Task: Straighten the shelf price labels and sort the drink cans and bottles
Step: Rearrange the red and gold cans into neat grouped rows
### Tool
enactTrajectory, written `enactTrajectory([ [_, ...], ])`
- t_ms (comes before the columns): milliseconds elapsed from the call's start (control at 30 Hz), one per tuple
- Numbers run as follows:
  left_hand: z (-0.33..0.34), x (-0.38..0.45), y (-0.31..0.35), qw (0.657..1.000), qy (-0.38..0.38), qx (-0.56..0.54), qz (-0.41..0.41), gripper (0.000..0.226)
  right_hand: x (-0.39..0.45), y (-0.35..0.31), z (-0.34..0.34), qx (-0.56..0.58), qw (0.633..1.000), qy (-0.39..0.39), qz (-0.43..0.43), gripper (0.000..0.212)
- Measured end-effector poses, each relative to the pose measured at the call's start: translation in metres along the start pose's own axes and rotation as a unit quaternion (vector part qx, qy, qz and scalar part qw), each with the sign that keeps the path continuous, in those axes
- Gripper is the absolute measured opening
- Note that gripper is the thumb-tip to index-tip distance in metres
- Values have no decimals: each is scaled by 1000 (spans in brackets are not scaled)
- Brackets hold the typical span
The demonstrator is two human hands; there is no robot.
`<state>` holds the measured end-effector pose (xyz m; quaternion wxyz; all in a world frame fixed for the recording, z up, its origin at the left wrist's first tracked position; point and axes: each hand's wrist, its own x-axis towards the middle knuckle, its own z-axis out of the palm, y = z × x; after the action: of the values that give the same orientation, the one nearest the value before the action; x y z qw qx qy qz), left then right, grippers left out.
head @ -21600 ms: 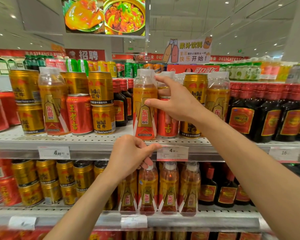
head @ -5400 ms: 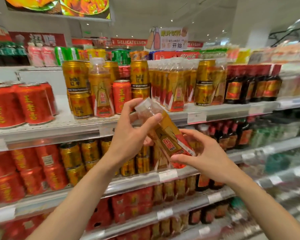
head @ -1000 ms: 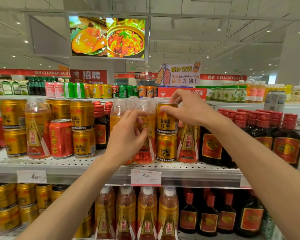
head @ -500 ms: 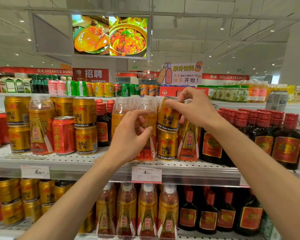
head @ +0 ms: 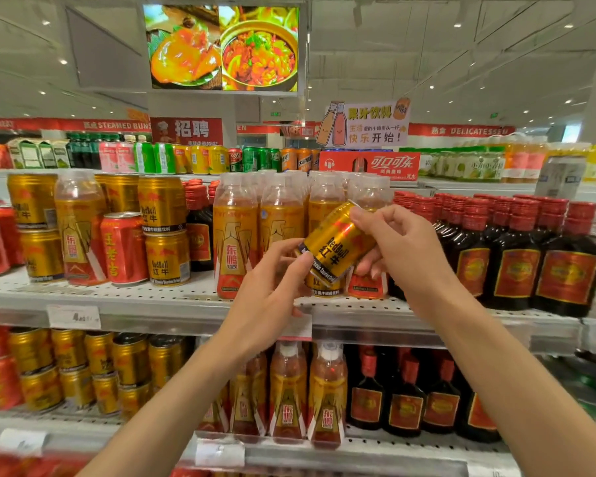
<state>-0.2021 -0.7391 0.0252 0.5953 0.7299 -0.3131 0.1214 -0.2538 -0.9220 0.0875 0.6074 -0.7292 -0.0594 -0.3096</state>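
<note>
Two bare forearms, no sleeves, left hand (head: pixel 269 297) and right hand (head: pixel 401 251) ungloved, no rings or watch

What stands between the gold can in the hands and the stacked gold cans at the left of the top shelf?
The gold can, held tilted by both hands, is out in front of the shelf. The orange bottles stand between along the shelf; the stacked gold cans' front looks unobstructed.

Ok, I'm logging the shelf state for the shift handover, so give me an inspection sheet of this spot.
Surface: perforated shelf, stocked.
Job's things: gold can lifted, tilted; another gold can on the shelf below it among orange bottles; price label sits crooked.
Clutter: red can among stacked gold cans.
Grippers: left hand and right hand both hold the lifted can.
Cables: nothing seen.
Surroundings: dark bottles at right, food screen overhead.
</note>
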Motion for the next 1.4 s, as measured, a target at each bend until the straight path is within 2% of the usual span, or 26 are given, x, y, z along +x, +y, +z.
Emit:
enactTrajectory([
  [333,-31,-36,-19,998,-27,-20,-48,51,-39,23,29,38,997,-20,69,31],
  [633,-141,-75,-50,997,-36,-47,-54,38,-78,4,142,58,992,-12,114,34],
  [900,-269,-99,-83,996,-38,-58,-61,44,-97,-19,275,53,992,-26,112,20],
  [1000,-302,-102,-87,995,-40,-62,-60,49,-95,-30,307,28,994,-48,96,27],
  [1133,-330,-95,-95,996,-39,-56,-50,50,-84,-39,335,-9,996,-55,68,36],
  [1400,-330,-61,-98,996,-73,-27,-44,53,-53,-38,336,-67,997,-28,28,29],
])
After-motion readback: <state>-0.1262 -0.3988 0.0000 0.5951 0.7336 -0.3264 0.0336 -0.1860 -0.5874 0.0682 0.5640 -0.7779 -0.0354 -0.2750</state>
